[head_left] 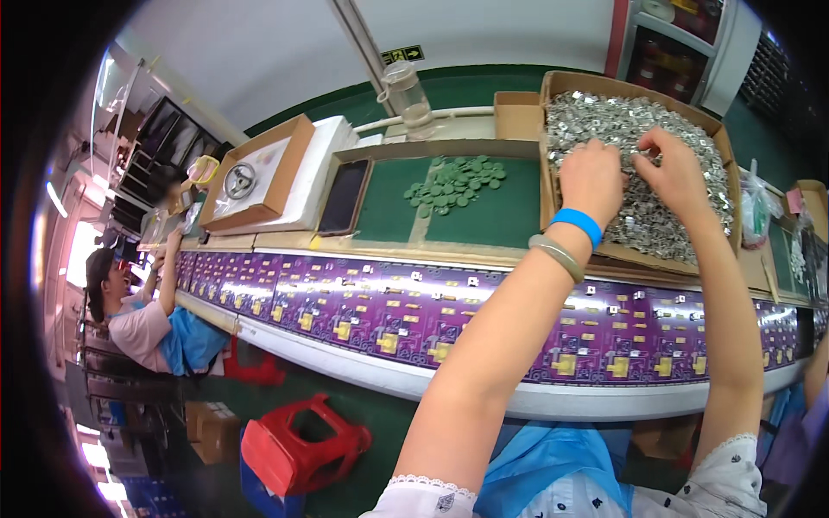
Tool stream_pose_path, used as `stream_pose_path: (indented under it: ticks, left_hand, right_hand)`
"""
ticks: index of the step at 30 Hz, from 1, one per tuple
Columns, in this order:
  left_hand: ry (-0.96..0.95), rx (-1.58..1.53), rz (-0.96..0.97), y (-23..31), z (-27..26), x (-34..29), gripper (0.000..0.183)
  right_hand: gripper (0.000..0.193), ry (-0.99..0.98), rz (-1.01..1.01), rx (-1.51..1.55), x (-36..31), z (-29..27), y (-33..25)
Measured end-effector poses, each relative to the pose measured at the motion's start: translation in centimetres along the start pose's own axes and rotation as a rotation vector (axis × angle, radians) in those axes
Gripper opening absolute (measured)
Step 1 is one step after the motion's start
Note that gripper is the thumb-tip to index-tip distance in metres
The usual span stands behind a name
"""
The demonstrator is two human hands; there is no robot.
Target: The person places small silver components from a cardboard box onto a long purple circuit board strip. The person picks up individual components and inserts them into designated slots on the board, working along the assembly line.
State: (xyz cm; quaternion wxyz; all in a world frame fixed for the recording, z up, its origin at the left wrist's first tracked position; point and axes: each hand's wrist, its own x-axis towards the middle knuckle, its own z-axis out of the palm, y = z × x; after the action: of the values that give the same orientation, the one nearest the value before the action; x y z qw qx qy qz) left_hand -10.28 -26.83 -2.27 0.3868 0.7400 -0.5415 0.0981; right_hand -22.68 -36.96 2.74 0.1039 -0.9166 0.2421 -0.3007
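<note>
While our left hand [591, 177] and right hand [676, 173] pinch small metal parts [643, 216] at two o'clock in the cardboard box [553, 186], we judge them light, stiff, sharp-edged, best gripped singly by their sides.

A cardboard box [725, 138] of small metal parts [604, 116] is set at the upper right of the frame, with both hands, left hand [591, 177] and right hand [673, 168], placed in it. Left of it a pile of discs [453, 183] is laid on a mat [484, 216], and further left a phone [343, 197]. Below them, a strip of circuit boards [414, 315] is stretched across the middle.
</note>
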Motion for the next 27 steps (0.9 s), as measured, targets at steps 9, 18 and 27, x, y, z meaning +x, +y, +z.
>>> stream_pose_path:
  ticks: [9, 18, 27]
  left_hand:
    - [0.023, -0.171, -0.077, -0.5, 0.5, 0.1, 0.011]
    - [-0.032, -0.721, -0.157, -0.9, -1.3, 0.4, 0.020]
    - [-0.256, -1.076, -0.282, -0.7, -3.7, -0.4, 0.020]
  right_hand:
    - [0.025, -0.030, 0.132, 0.356, -1.8, -1.2, -0.6]
    - [0.026, 0.022, 0.313, 0.909, -2.1, -1.2, -3.0]
    - [0.032, 0.070, 0.307, 0.921, -1.4, -1.4, -5.1]
